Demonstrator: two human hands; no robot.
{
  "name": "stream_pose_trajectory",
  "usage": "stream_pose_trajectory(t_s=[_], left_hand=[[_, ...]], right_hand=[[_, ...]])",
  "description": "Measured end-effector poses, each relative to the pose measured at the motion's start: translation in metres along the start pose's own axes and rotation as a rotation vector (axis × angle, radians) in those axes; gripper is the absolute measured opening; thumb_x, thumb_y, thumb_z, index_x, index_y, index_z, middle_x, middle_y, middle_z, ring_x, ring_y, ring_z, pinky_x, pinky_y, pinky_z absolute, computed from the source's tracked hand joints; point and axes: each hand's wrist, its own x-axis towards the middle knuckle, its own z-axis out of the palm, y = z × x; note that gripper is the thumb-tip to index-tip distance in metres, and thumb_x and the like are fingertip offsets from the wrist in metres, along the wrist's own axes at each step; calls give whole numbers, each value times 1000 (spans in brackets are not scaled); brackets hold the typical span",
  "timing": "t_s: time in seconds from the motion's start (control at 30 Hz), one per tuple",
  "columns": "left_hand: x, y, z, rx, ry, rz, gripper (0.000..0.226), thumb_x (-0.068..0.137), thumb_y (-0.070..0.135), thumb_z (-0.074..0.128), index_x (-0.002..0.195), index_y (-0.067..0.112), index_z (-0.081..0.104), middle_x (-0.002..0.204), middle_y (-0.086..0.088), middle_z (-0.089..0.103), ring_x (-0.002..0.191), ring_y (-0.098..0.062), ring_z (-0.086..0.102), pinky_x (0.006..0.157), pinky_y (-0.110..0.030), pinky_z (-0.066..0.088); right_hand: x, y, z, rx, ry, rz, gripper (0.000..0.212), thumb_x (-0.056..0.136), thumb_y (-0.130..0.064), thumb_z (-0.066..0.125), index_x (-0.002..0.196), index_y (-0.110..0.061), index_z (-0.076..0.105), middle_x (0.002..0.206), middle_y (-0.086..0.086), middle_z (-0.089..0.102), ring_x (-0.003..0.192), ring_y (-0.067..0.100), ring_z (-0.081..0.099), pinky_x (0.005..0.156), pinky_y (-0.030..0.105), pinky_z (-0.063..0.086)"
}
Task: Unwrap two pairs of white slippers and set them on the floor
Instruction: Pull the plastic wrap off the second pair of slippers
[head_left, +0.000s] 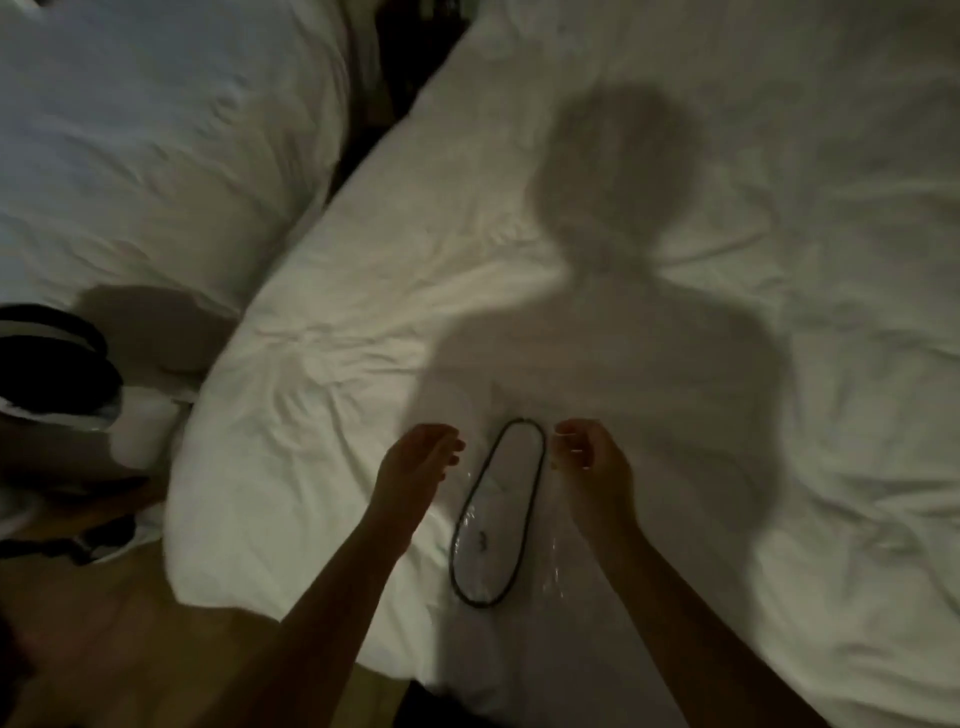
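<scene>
slippers (498, 512) lain wrapped in clear film on the bed (322, 364) | left hand (421, 462) and right hand (587, 457) curled either side, grip unclear | film is best pinched at the toe end and peeled apart

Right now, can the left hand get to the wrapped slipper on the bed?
Probably yes. The left hand hovers just beside the toe end of the wrapped slipper on the white duvet, and nothing lies between them.

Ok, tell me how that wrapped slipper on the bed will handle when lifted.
The wrapped slipper is thin and flat, so probably light and floppy. Its clear wrap glints, so likely slippery and crinkly. It lies flat on the soft bed, so rolling seems unlikely.
</scene>
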Motion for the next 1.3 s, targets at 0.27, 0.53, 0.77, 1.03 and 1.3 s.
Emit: stream_pose_trajectory(t_s=[0.27, 0.53, 0.77, 1.03, 1.3], left_hand=[[41, -128, 34, 193, -81, -268, 41, 86, 15, 66, 124, 8, 53, 118, -14, 62, 103, -27, 62, 83, -31, 53], [78, -177, 56, 388, -104, -307, 62, 74, 9, 76, 128, 1, 45, 110, -14, 61, 89, -24, 60, 78, -36, 53], [88, -159, 44, 462, -164, -311, 41, 74, 14, 78, 109, -2, 65, 104, -22, 69, 98, -35, 66, 76, -33, 50], [77, 46, 19, 256, -282, 138, 18, 70, 10, 79, 74, 20, 65, 62, 10, 62, 61, -10, 58, 55, -15, 45], [-17, 314, -14, -39, -388, 605, 33, 58, 47, 77, 81, 25, 71, 81, -8, 73, 78, -16, 70, 74, -40, 57]], right_hand=[[-17, 117, 45, -110, -56, 293, 7, 87, -21, 65, 93, -25, 62, 74, -20, 59, 68, -6, 55, 52, 1, 38], [-11, 146, 49, -88, -19, 399, 5, 90, -21, 62, 93, -26, 60, 80, -20, 59, 72, -1, 58, 56, 10, 41], [-8, 128, 30, -40, 59, 428, 11, 92, -23, 60, 102, -22, 64, 90, -3, 67, 76, 10, 62, 58, 16, 43], [11, -26, -21, 121, 191, 168, 23, 88, -28, 67, 111, -24, 62, 99, -14, 65, 86, -1, 60, 67, 15, 45], [-29, -295, -114, 362, 232, -411, 24, 93, -9, 60, 117, -13, 57, 96, 10, 65, 83, 5, 64, 80, 13, 51]])
